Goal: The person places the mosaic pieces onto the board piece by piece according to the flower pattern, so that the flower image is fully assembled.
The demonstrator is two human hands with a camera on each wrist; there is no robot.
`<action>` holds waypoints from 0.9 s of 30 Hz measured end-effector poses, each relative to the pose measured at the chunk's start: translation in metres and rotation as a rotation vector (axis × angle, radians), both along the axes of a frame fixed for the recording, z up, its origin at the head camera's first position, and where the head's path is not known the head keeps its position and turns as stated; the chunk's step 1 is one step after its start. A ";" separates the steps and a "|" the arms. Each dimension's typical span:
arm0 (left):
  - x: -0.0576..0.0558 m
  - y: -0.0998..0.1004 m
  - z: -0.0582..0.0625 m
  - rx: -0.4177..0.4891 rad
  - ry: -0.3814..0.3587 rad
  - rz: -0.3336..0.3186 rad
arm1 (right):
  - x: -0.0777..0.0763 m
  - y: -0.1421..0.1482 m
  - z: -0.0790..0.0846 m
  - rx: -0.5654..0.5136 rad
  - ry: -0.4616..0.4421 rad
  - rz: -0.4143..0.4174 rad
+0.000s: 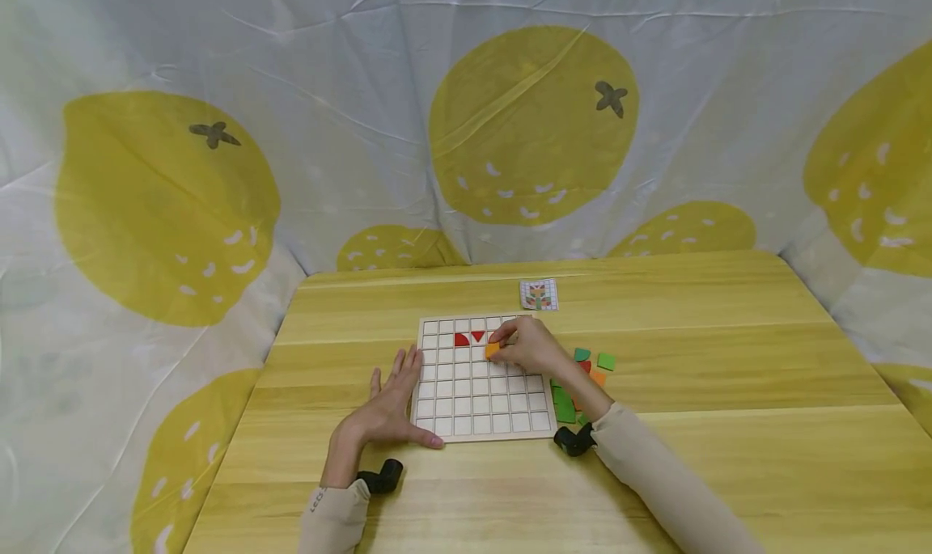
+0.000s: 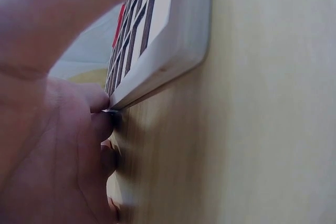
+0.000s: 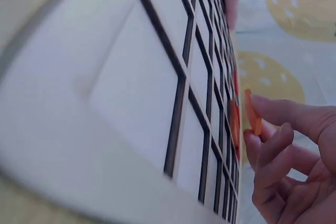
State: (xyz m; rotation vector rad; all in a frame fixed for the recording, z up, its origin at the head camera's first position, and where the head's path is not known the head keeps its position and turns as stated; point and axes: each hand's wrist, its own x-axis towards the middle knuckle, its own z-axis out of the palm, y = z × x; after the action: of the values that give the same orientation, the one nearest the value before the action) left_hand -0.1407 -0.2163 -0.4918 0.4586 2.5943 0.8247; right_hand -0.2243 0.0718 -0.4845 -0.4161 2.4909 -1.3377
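Note:
A square wooden grid board (image 1: 417,392) lies on the table. Spread fingers of my left hand (image 1: 382,408) rest along its left edge, the thumb by the front corner; the left wrist view shows fingertips right at the board's side. My right hand (image 1: 530,347) pinches a thin orange tile (image 3: 254,113) between thumb and fingers, above the far part of the grid. Another orange piece (image 3: 234,121) sits on the board in the right wrist view. A red quarter-circle tile (image 1: 462,340) and a red triangle tile (image 1: 477,336) lie in cells near the far edge; the right hand hides cells beside them.
A small pattern card (image 1: 539,294) lies beyond the board. Right of the board, partly under the right forearm, are several loose green, red and orange tiles (image 1: 564,406). Black wrist devices (image 1: 575,440) show at both sleeves. A lemon-print cloth (image 1: 349,133) hangs behind the table.

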 end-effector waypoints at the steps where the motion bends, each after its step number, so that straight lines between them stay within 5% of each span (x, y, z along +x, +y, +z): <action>1: 0.000 0.000 0.000 -0.003 -0.001 0.000 | 0.000 -0.003 0.000 0.008 0.001 -0.003; 10: -0.001 0.002 0.000 -0.006 -0.020 0.003 | -0.003 -0.015 -0.003 0.102 0.100 0.011; 27: -0.003 0.001 0.000 -0.014 -0.014 0.000 | -0.004 -0.011 -0.004 0.037 0.036 -0.039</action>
State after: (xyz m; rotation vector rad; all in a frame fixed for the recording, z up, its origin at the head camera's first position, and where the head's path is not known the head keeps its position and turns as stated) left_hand -0.1437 -0.2152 -0.4917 0.4474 2.5851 0.8061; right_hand -0.2281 0.0605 -0.4881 -0.3891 2.5608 -1.3078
